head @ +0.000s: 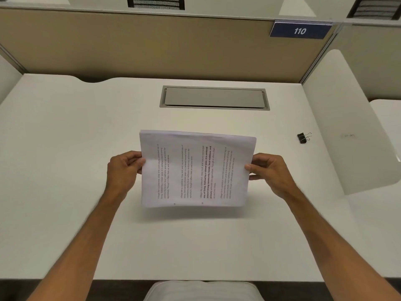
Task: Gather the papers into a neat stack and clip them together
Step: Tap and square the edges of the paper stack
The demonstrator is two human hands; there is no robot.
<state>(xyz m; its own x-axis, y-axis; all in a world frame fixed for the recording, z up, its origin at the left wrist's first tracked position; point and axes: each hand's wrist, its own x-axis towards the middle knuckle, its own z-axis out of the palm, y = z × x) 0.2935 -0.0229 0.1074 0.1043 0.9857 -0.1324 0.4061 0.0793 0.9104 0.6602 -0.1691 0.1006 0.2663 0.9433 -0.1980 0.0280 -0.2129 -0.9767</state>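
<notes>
A stack of printed white papers (196,170) hangs in the air above the middle of the white desk (65,148), tilted towards me, its text running sideways. My left hand (123,168) pinches the stack's left edge and my right hand (269,170) pinches its right edge. The sheets look nearly aligned, with slight layering at the top edge. A black binder clip (303,137) with silver handles lies on the desk at the right, well apart from both hands.
A grey cable hatch (214,98) is set into the desk behind the papers. A beige partition (130,44) closes the back, with a blue "110" sign (300,30). A white side divider (347,118) stands at the right.
</notes>
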